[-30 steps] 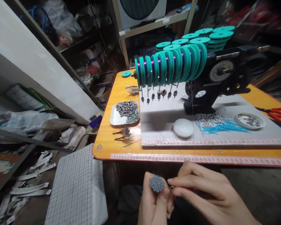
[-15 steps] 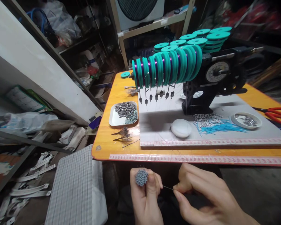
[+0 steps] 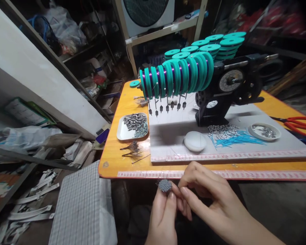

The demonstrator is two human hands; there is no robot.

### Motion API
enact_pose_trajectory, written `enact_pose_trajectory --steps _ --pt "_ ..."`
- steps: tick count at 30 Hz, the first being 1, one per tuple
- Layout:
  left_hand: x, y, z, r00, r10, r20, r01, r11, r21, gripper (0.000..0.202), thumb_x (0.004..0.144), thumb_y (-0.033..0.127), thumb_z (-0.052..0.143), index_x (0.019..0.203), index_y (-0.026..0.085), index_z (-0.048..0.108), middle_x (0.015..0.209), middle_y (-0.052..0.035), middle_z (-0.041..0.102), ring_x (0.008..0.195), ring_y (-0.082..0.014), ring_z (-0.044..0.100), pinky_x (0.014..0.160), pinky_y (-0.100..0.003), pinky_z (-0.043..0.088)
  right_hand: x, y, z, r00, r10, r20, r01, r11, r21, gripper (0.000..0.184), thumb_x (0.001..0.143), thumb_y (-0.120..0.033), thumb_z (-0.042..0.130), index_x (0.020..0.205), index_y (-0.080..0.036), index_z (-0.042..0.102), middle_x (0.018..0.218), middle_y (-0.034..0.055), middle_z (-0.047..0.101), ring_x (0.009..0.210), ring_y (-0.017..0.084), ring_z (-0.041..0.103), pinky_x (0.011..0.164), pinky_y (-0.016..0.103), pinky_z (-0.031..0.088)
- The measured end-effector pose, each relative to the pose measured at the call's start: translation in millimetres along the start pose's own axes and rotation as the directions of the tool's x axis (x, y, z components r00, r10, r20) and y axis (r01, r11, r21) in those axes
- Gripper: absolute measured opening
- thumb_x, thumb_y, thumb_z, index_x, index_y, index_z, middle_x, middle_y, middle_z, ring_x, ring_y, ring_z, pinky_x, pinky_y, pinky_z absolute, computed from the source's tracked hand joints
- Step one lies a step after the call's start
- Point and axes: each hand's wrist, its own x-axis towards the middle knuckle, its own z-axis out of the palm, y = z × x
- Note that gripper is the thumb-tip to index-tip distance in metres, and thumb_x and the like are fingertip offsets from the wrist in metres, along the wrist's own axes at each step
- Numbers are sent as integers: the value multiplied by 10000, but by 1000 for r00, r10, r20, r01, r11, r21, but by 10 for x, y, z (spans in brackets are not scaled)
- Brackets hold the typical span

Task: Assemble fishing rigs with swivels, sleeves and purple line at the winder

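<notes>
**Holding the bundle (image 3: 165, 185) firmly in front of the table (image 3: 111, 153)!**

Thumb and fingers of the left hand (image 3: 165, 206) are wrapped around that bundle of thin grey pieces, and its round, dotted end faces up, just by the table's front edge. Over comes the view to the right hand (image 3: 209, 195): its thumb and forefinger sit right up against the left hand's fingers, but whether the tips are pinched on anything, I cannot tell from here.

Beyond the hands, a measuring tape (image 3: 148, 174) runs along the table's edge, and a pale board (image 3: 168, 149) lies behind it. On the board stands a black machine (image 3: 209, 117), carrying a long row of green spools (image 3: 178, 76) with small dark weights (image 3: 161, 109) dangling below. What a spread in front of it: a round white disc (image 3: 194, 141), a heap of beads (image 3: 223, 130), blue strips (image 3: 238, 139) beside them, and a shallow dish (image 3: 266, 138) of shiny bits. Off to the left, a white tray (image 3: 121, 131) holds grey metal slugs (image 3: 135, 120); far right, red handles (image 3: 299, 123) gleam on the table.
</notes>
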Motion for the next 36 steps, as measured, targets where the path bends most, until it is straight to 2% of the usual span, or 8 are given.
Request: enact_pose_trajectory --steps 6,12,15,20,24,26,30,36 --pt "-4 -41 -63 999 -40 22 37 992 121 392 904 526 587 1026 161 662 773 -37 595 699 -162 548 693 -302 480 -14 102 46 991 104 81 -120 965 231 149 969 -226 548 949 -190 691 878 24 558 537 82 631 448 185 558" --pt "-95 -94 -126 979 176 -107 -98 855 510 296 920 424 582 762 200 692 758 -62 628 708 -207 580 725 -326 445 42 33 17 999 34 3 -34 996 84 137 897 -160 628 855 -208 748 755 13 620 633 123 635 520 212 521" --pt "-110 -68 -132 960 255 -112 -156 825 543 150 899 290 626 920 217 755 852 -83 698 801 -241 622 810 -329 434 46 -23 -8 1000 8 21 -8 1000 18 153 859 -108 647 812 -220 740 727 -2 642 659 122 624 566 221 486" --pt "-33 -59 -170 946 298 132 -319 765 559 310 959 199 490 1178 215 708 1113 -129 724 1021 -278 640 920 -336 419 14 -9 15 994 -83 -71 79 995 -60 137 862 -113 650 891 -216 735 768 12 657 677 133 638 601 235 519" --pt "-39 -97 -160 953 253 163 -300 739 604 351 998 247 392 1162 216 702 1086 -128 727 992 -263 645 906 -320 411 -17 6 33 986 -111 -121 103 992 -68 166 870 -100 648 918 -229 740 772 8 658 669 130 647 588 224 522" --pt "-86 -120 -122 969 243 53 -225 769 599 317 985 313 454 1163 210 695 1109 -136 716 1034 -272 631 921 -323 409 -31 -8 26 988 -97 -116 91 994 -51 160 874 -99 643 891 -229 735 750 0 646 653 124 642 579 217 516" --pt "-142 -144 -18 986 52 -161 25 897 441 442 912 530 563 1186 190 628 789 -57 641 727 -201 597 709 -304 462 -60 -23 -5 996 -50 -77 49 999 -17 142 907 -137 609 847 -223 705 733 -1 606 614 122 641 534 216 516" --pt "3 -137 23 997 30 76 -15 981 -195 326 899 537 587 895 211 570 616 86 376 441 -34 276 425 -155 295 -131 43 -62 994 -97 -43 96 995 -34 158 909 -109 613 930 -237 702 757 -7 611 634 114 646 582 218 529"
